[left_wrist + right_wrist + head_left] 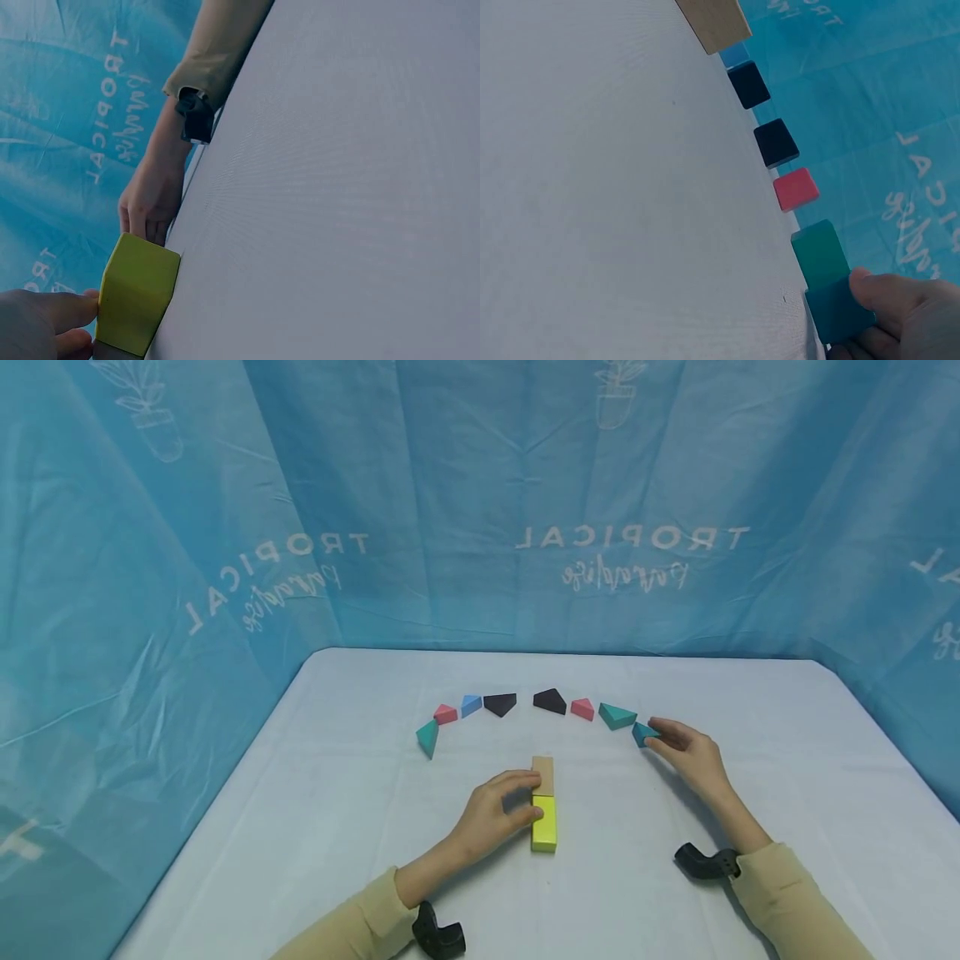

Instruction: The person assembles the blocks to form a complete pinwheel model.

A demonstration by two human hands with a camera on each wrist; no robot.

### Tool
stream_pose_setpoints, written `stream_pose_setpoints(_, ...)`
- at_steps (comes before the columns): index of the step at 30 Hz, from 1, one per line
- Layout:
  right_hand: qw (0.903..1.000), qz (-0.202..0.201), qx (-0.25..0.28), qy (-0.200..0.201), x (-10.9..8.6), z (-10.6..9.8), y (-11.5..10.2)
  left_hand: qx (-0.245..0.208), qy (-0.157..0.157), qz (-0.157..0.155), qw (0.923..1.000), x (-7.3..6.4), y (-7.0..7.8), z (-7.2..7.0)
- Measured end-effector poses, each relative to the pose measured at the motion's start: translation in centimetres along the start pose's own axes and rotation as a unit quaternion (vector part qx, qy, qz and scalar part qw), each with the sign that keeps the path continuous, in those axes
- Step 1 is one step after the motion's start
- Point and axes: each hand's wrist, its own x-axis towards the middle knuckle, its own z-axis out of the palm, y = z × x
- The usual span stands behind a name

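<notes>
My left hand (491, 817) reaches in from the left. Its fingertips touch a plain wooden block (543, 768) and its thumb touches a yellow block (544, 831); the two stand end to end in a line. In the left wrist view the yellow block (139, 292) has the fingertips against one side only. At the right end of an arc of blocks, my right hand (693, 760) pinches a dark teal-blue block (642, 734) between thumb and fingers. Beside that block lies a green block (617, 717), touching or nearly so in the right wrist view.
Leftward along the arc sit a pink block (582, 709), a black block (551, 701), another black block (500, 704), a blue block (471, 705), a second pink block (446, 714) and a second green block (427, 738). A blue printed curtain (480, 527) surrounds the white table (360, 710).
</notes>
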Motion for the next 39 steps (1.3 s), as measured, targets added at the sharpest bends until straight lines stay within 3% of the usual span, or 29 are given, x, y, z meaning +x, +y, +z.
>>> stream_pose_setpoints(8, 0.9994, -0.03, -0.002, 0.017, -0.3, 0.1, 0.3, -0.003, -0.004, 0.001, 1.0, 0.1, 0.0, 0.1)
stream_pose_setpoints(21, 0.9985, -0.044, -0.013, 0.03, -0.2, 0.3, 0.4, 0.003, -0.004, 0.002, 1.0, 0.2, 0.1, 0.0)
stream_pose_setpoints(39, 0.9996, 0.018, 0.013, 0.019, 0.1, -0.2, -1.2, 0.002, 0.0, 0.001, 1.0, 0.0, 0.0, 0.0)
